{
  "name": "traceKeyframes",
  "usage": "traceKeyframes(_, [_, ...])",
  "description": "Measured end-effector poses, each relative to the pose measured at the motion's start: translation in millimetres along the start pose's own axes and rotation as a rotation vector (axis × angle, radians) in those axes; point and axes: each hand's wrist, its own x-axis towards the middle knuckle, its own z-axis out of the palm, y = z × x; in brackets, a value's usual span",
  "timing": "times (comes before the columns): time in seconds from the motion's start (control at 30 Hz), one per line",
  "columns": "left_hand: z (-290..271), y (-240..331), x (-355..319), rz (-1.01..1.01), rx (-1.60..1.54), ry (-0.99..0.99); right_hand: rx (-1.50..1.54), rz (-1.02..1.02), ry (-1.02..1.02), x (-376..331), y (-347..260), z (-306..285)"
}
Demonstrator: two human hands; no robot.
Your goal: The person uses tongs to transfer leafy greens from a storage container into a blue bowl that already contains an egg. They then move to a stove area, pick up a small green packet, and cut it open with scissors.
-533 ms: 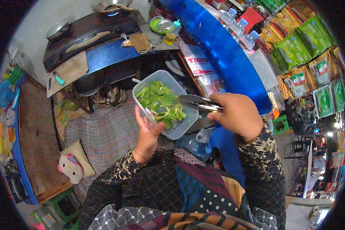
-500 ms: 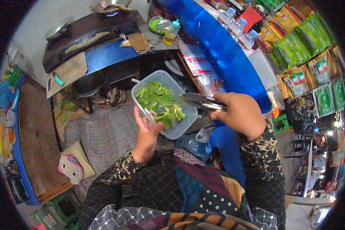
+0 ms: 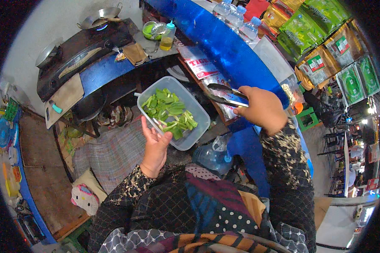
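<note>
My left hand grips the near left side of a clear plastic container, thumb toward its rim and fingers along its wall. Cut green leafy vegetables lie inside, mostly toward the container's left and middle. To the right, my right hand is closed around metal tongs. The tongs' two arms are spread, and nothing shows between them. Their tips are beside the container's upper right edge, above plastic packages on a ledge.
A wok sits over a lit flame on the black stove. Before it are a cutting board and a green-handled knife. A squeeze bottle stands near the blue counter. A large water jug is below the container.
The tongs have moved off from the container to the right, and their arms have spread apart. The container stays in my left hand. The whole view has turned a little.
</note>
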Motion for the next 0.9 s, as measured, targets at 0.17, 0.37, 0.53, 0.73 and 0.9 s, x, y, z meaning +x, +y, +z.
traceKeyframes(0.17, [3.1,-5.1,-11.7,0.017,0.008,0.034,-0.031,-0.176,-0.133,-25.1,-36.0,-9.1])
traceKeyframes(0.37, [18.5,-7.7,-11.4,0.057,0.103,0.036,-0.066,-0.160,-0.172,-4.0,-63.9,35.6])
traceKeyframes(0.53, [20.0,-7.0,-14.6,0.103,0.100,0.040,-0.067,-0.343,-0.129,-0.2,-71.6,35.6])
traceKeyframes(0.73, [8.5,-4.1,-17.5,0.082,0.111,0.085,-0.073,-0.276,-0.119,-7.7,-64.9,9.9])
traceKeyframes(0.9, [-11.9,-5.8,-16.8,0.079,0.127,0.165,-0.097,-0.174,-0.094,-3.3,-32.5,0.3])
